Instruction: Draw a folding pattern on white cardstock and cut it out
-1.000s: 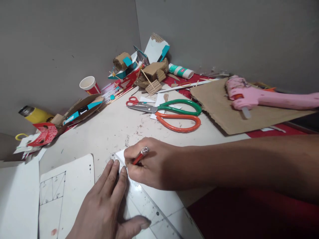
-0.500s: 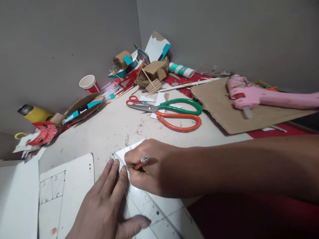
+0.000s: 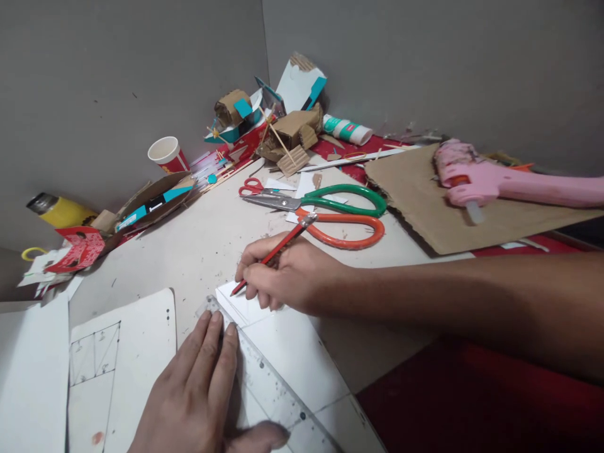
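My left hand [image 3: 198, 384] lies with fingers stretched out, pressing a clear ruler [image 3: 278, 384] down on a white sheet [image 3: 302, 352]. Pencil lines cross that sheet near its far corner. In my right hand [image 3: 283, 270] is a red and black pencil [image 3: 274, 255], its tip close above or on the paper beyond the ruler's far end; contact cannot be made out. Left of the ruler sits another white card [image 3: 141, 352] with a drawn rectangle divided by diagonals. Large scissors [image 3: 311, 207] with one green and one orange handle lie beyond my right hand.
A pink glue gun [image 3: 491, 179] rests on a cardboard piece [image 3: 425, 214] at the right. Small red scissors [image 3: 251, 187] lie behind the large pair. Cardboard scraps [image 3: 297, 129], a paper cup [image 3: 167, 154] and a yellow bottle [image 3: 66, 211] line the back and left.
My right hand has lifted away from the ruler's edge and moved slightly up and right, the pencil now tilted and fully seen. My left hand stays on the ruler.
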`<act>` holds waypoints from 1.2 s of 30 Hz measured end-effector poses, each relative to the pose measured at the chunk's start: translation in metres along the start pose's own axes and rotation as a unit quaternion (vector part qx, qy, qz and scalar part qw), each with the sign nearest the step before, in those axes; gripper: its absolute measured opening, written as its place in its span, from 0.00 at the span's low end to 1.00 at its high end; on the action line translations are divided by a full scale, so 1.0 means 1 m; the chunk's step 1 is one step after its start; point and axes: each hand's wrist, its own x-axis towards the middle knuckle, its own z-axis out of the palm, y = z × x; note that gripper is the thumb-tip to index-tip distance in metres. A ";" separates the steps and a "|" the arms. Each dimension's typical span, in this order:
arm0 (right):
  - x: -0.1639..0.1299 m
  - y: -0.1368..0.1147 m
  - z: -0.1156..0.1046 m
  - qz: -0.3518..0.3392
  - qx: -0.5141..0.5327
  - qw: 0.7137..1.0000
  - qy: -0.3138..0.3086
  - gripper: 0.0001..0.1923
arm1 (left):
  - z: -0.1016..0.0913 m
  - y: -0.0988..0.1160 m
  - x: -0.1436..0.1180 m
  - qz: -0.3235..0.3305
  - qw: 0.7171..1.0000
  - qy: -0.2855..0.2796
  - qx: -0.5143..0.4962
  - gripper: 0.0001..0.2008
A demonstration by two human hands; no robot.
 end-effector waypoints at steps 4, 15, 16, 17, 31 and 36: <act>0.000 0.003 -0.001 0.012 0.013 1.000 -0.005 0.05 | -0.004 0.002 0.001 0.005 1.000 0.006 0.008 0.45; 0.001 0.002 0.001 -0.013 0.017 1.000 0.010 0.09 | -0.005 0.005 0.005 -0.002 0.999 0.039 0.035 0.41; 0.002 0.004 0.000 -0.038 0.011 0.999 0.015 0.10 | -0.006 0.005 0.005 -0.004 0.998 0.045 0.036 0.40; 0.002 0.005 -0.001 -0.063 0.000 0.998 0.022 0.10 | -0.006 0.006 0.005 -0.007 0.998 0.050 0.035 0.39; 0.005 0.020 -0.007 -0.214 -0.385 0.897 0.033 0.12 | 0.000 0.007 -0.002 -0.118 0.985 0.085 -0.095 0.09; 0.003 0.012 -0.003 -0.155 -0.456 0.877 0.004 0.09 | 0.007 0.002 -0.002 -0.173 0.970 0.028 -0.168 0.18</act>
